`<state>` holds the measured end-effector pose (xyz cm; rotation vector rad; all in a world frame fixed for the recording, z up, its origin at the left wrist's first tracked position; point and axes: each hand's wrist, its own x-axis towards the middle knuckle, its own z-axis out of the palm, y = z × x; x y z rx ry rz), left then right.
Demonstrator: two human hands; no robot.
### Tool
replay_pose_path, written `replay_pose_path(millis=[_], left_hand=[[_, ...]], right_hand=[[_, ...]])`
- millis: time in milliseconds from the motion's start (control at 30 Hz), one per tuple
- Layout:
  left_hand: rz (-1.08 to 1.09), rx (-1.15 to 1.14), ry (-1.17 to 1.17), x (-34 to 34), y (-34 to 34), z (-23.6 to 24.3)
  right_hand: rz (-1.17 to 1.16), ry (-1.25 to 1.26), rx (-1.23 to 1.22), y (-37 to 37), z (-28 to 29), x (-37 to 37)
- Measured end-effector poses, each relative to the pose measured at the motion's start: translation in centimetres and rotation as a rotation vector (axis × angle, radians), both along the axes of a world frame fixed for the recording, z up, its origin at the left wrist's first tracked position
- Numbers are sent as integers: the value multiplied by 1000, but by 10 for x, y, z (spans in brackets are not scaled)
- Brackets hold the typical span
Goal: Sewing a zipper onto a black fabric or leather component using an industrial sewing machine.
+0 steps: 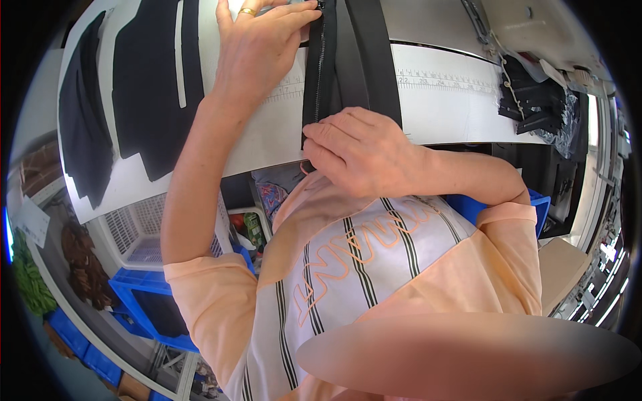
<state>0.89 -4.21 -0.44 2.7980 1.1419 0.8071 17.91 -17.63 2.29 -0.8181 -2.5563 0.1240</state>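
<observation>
A black zipper with metal teeth runs lengthwise along a strip of black fabric laid across the white work table. At the zipper's far part, my left hand reaches over with its fingers stretched out, the tips touching the zipper's edge; a gold ring is on one finger. Part of this hand is cut off by the top of the head view. My right hand is closed at the near end of the strip, thumb and curled fingers pinching the zipper tape. The palm side of that hand is hidden.
Cut black fabric pieces lie on the table's left. A printed ruler crosses the white tabletop. Black zippers are heaped at the right, near a machine body. A white basket and blue crate stand below left.
</observation>
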Motion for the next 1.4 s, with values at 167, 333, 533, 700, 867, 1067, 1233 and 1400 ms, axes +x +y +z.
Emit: replay_pose_path(millis=[167, 333, 533, 700, 867, 1067, 1233, 1400], left_hand=[[-18, 0, -7, -2, 1, -1], [-53, -162, -91, 5, -7, 12], [-14, 34, 24, -1, -1, 0], [-19, 27, 25, -2, 0, 0], [-34, 6, 32, 0, 1, 4], [-91, 95, -25, 2, -4, 2], [-36, 88, 56, 6, -17, 6], [-7, 85, 47, 8, -21, 6]], right_hand=[[-7, 240, 225, 11, 24, 24], [5, 207, 125, -1, -2, 38], [-17, 251, 103, -4, -11, 34], [-39, 278, 79, -6, -19, 33], [-45, 279, 106, -7, -21, 34], [19, 178, 74, -4, -13, 38], [-178, 213, 45, 58, 1, 49], [-327, 27, 204, 102, -18, 55]])
